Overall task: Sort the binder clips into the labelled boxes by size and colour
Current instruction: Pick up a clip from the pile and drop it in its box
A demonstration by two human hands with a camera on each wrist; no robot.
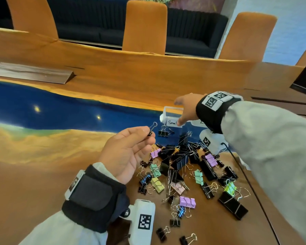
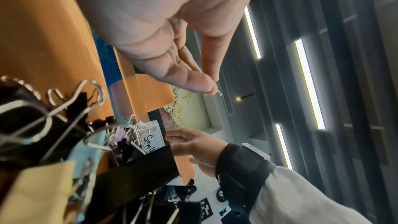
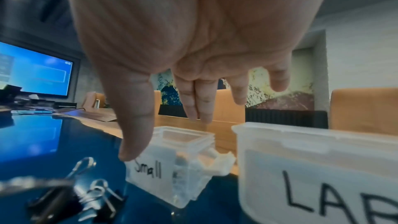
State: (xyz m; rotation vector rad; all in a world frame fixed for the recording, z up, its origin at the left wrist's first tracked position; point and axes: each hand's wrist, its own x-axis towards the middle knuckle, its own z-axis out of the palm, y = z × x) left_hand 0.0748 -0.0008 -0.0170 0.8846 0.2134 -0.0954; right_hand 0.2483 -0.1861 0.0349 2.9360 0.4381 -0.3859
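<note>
**A:** Black steel and wire, that little clip in the head view. The left hand pinches it by its body between thumb and fingertips, above the blue band of the surface, short of the small box.

**B:** And the other hand?

**A:** The right hand reaches over that box with fingers spread and holding nothing. The pile of clips lies nearer the surface's near edge, black ones mixed with purple, green and yellow.

**B:** How would the clip handle?

**A:** Light and stiff, I'd judge, with a smooth painted body that could slip. The body is the safer place to take hold, since the wire loop would likely swing.

**B:** Left wrist view?

**A:** The left hand's fingertips close on a sliver of wire. Below, the heap crowds the lens, and the right hand hovers by the "Small" label.

**B:** Right wrist view?

**A:** The right hand hangs open, thumb just by the small box; a large box marked "LAR" stands just beside it.

**B:** The room?

**A:** Glossy wood and blue resin surface, orange chairs across it, a lit screen farther off.
</note>
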